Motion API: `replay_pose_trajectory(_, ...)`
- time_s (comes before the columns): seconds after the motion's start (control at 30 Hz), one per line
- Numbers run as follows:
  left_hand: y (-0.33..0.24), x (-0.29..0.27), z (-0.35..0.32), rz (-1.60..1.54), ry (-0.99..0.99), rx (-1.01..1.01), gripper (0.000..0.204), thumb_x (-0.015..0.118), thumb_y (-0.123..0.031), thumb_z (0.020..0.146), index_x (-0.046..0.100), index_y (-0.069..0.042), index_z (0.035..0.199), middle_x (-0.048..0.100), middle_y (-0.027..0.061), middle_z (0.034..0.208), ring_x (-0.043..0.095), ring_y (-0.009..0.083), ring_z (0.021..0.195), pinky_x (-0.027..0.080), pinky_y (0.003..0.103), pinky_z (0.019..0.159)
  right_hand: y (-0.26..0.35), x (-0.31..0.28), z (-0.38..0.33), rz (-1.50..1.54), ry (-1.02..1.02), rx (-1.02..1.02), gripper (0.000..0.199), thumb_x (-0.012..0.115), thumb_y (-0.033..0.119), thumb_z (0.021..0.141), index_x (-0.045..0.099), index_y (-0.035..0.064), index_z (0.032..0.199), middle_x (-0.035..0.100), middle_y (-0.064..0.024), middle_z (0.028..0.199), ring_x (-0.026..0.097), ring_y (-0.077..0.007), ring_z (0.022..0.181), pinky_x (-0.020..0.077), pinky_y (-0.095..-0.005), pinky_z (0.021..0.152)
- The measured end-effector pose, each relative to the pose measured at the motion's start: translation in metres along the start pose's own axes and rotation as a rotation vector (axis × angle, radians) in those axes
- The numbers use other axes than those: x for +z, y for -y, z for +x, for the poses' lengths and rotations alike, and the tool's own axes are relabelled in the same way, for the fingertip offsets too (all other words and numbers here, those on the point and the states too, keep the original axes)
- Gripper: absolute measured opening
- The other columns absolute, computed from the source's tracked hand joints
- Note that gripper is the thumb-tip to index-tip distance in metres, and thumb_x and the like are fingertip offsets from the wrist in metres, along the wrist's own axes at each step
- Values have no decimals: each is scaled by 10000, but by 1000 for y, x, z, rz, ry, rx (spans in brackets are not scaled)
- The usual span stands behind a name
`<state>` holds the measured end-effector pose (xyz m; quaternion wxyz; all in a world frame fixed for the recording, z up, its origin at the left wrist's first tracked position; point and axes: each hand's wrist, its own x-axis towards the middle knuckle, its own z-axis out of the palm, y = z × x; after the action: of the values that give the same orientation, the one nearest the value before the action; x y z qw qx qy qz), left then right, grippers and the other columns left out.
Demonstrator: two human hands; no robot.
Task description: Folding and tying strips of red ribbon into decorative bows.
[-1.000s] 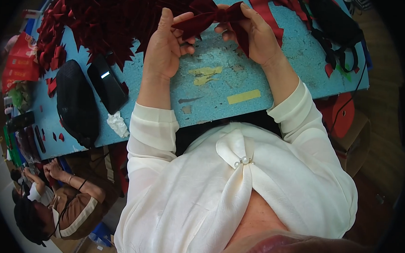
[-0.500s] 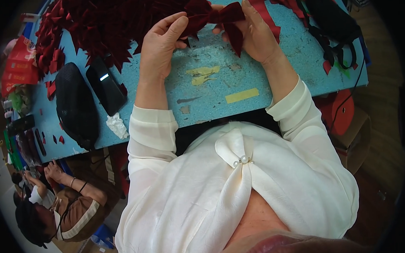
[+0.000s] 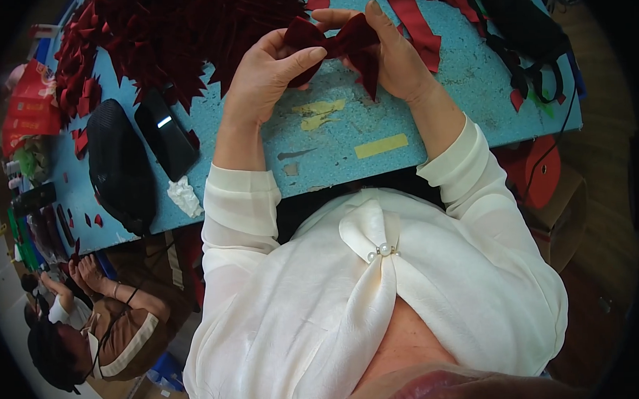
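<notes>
Between my two hands, a little above the blue table (image 3: 311, 164), is a dark red velvet ribbon bow (image 3: 336, 47). My left hand (image 3: 263, 75) pinches its left loop, the thumb laid over the front. At the other side my right hand (image 3: 399, 59) has hold of the right loop, with its fingers partly behind the fabric. One pointed tail of the bow hangs down toward me. Just beyond my left hand lies a big heap of dark red bows (image 3: 163, 42).
Left on the table are a black mesh pouch (image 3: 118, 169), a black phone (image 3: 166, 138) and crumpled white tissue (image 3: 184, 198). Red ribbon (image 3: 419, 35) and a black bag (image 3: 522, 19) lie to the right. A red spool (image 3: 543, 172) stands below the table edge. Another person (image 3: 118, 329) works at lower left.
My hands and the bow have come slightly nearer to me. My left thumb has slid right across the left loop, and the hands are closer together.
</notes>
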<state>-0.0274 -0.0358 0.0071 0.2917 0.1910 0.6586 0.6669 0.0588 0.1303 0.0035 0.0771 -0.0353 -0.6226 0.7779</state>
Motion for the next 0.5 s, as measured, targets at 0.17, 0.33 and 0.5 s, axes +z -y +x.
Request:
replay_pose_trajectory(0.17,4,2,-1,97,40,9,509,825,-279,677,616,-6,1053,662,86,843,631,151,755,504,233,620,0,0,0,-71,21,-32,659,287,611,924,555,98,1239,618,-34,1056,546,-52,775,414,-178,634)
replay_pose_trajectory(0.33,-1,9,-6,55,87,-30,465,818,-263,687,631,0,1022,661,76,849,622,140,736,498,239,642,-3,-2,1,-12,38,-64,648,303,588,932,527,77,1262,605,-52,1082,540,-65,775,422,-191,648)
replay_pose_trajectory(0.5,0,-1,-3,-178,7,-26,348,780,-216,735,637,-18,984,656,51,863,610,125,760,480,235,676,1,-8,0,9,101,-60,541,444,474,931,521,43,1249,614,-61,1023,546,-80,778,441,-211,675)
